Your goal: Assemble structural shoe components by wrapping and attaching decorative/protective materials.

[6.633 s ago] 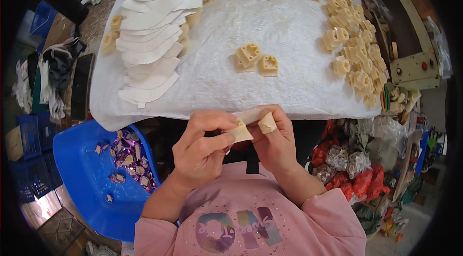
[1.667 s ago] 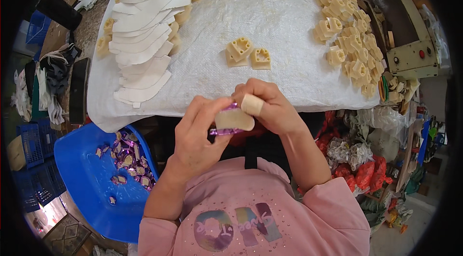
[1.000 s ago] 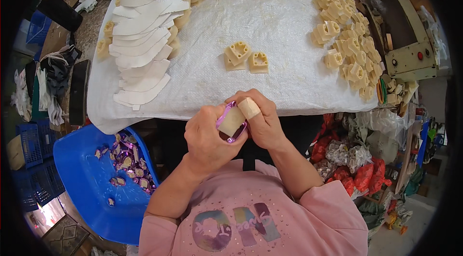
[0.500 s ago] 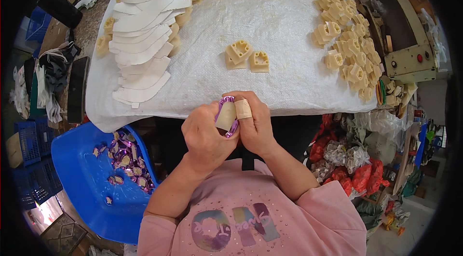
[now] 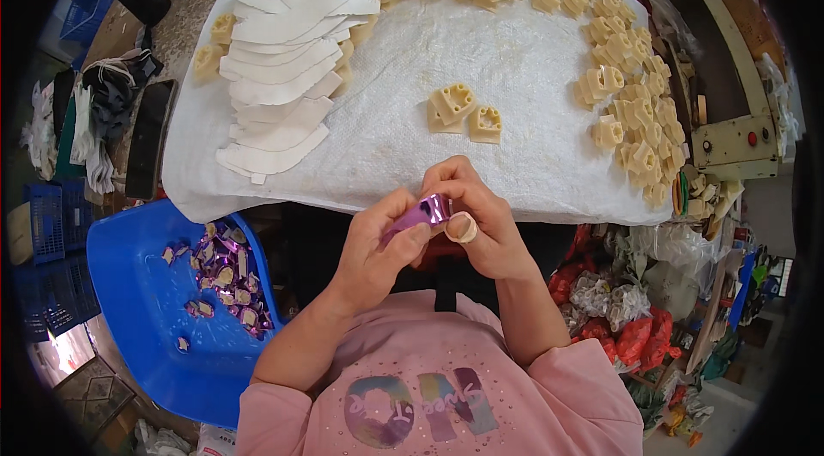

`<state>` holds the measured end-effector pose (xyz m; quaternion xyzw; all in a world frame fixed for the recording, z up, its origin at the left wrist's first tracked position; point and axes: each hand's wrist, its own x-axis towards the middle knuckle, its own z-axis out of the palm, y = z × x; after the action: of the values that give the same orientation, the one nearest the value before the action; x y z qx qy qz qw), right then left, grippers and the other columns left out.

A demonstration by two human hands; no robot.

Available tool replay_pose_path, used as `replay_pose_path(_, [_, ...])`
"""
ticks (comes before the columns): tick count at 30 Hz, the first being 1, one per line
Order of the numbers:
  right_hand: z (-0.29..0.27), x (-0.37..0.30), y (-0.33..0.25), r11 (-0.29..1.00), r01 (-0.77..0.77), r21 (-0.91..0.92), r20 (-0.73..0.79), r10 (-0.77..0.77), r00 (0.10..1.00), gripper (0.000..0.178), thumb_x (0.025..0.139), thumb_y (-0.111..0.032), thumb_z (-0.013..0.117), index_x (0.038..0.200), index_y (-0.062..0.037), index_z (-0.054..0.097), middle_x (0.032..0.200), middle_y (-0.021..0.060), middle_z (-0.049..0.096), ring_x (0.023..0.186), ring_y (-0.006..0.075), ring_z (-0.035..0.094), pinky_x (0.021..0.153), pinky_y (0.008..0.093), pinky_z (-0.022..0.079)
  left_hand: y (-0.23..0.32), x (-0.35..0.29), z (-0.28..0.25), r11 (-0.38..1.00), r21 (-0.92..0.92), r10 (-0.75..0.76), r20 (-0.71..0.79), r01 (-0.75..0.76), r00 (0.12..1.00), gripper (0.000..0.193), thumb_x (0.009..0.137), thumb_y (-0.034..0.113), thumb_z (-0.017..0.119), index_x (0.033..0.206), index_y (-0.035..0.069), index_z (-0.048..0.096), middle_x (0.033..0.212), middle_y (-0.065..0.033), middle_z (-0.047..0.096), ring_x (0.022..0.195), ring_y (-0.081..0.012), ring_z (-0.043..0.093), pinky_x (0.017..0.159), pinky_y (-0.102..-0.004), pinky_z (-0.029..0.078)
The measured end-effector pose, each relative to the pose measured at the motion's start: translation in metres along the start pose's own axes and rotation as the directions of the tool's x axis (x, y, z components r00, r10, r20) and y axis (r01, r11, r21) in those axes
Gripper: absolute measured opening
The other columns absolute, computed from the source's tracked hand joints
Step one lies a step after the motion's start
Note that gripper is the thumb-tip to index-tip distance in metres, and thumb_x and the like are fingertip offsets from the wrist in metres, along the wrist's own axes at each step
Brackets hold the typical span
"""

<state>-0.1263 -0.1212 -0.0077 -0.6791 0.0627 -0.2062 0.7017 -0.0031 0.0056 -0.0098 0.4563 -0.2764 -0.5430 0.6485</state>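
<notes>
Both hands meet just below the near edge of the cloth-covered table (image 5: 515, 173). The left hand (image 5: 373, 254) and right hand (image 5: 481, 228) pinch a shiny purple wrapper (image 5: 421, 214) between closed fingertips, held close for fine work. A blue tub (image 5: 137, 301) of similar purple scraps sits at the person's left, within easy reach.

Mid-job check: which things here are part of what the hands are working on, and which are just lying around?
In the job:
left hand and right hand, both on the shiny purple piece
purple scraps in the blue tub

Lying about:
two tan moulded blocks
white cut sheets
black strip
</notes>
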Motion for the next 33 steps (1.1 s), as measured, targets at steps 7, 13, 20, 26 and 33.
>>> replay_pose_path(7, [0.014,0.019,-0.006,0.826,0.159,-0.541,-0.009,-0.195,0.981,0.024,0.086,-0.026,0.058,0.093,-0.0036,0.053,0.086,0.0114,0.048,0.083,0.0288,0.045,0.074,0.0357,0.037,-0.005,-0.002,-0.007,0.827,0.483,0.424,-0.197,-0.289,0.884,0.030,0.080,0.025,0.072,0.087,0.001,0.056,0.071,-0.0036,0.053,0.063,-0.0064,0.045,0.057,-0.0226,0.038])
replay_pose_path(13, [0.034,0.043,-0.015,0.642,0.269,-0.717,0.136,-0.250,0.959,0.021,0.082,-0.022,0.061,0.087,-0.0035,0.054,0.081,0.0108,0.050,0.077,0.0291,0.044,0.069,0.0371,0.036,0.010,-0.025,-0.020,0.916,0.297,0.353,-0.276,-0.270,0.894,0.015,0.082,0.012,0.068,0.086,0.001,0.060,0.072,-0.0009,0.054,0.066,-0.0048,0.048,0.059,-0.0201,0.040])
replay_pose_path(20, [0.047,0.088,-0.002,0.512,0.267,-0.816,0.072,-0.369,0.927,0.022,0.073,-0.009,0.067,0.095,-0.0073,0.063,0.093,0.0084,0.052,0.089,0.0273,0.046,0.075,0.0389,0.036,0.004,-0.082,-0.099,0.424,0.873,0.656,-0.479,0.240,0.583,0.022,0.080,0.002,0.062,0.101,-0.002,0.060,0.082,-0.0129,0.057,0.074,-0.0255,0.055,0.070,-0.0321,0.044])
replay_pose_path(26, [0.060,0.114,0.002,0.362,0.273,-0.891,0.130,-0.374,0.918,0.023,0.070,-0.007,0.067,0.092,-0.0119,0.066,0.106,0.0070,0.048,0.098,0.0283,0.042,0.083,0.0432,0.031,-0.028,-0.151,-0.150,0.327,0.743,0.664,-0.620,0.583,0.418,0.028,0.084,0.006,0.055,0.111,0.000,0.059,0.096,-0.0150,0.053,0.096,-0.0286,0.047,0.085,-0.0366,0.038])
replay_pose_path(33, [0.082,0.129,0.010,0.169,0.340,-0.925,0.265,-0.356,0.896,0.018,0.066,-0.009,0.061,0.082,-0.0134,0.067,0.117,0.0073,0.047,0.111,0.0274,0.039,0.091,0.0472,0.024,0.020,-0.098,-0.119,0.264,0.852,0.824,-0.443,0.453,0.353,0.029,0.079,0.001,0.057,0.107,0.003,0.062,0.102,-0.0138,0.053,0.101,-0.0292,0.047,0.091,-0.0372,0.036])
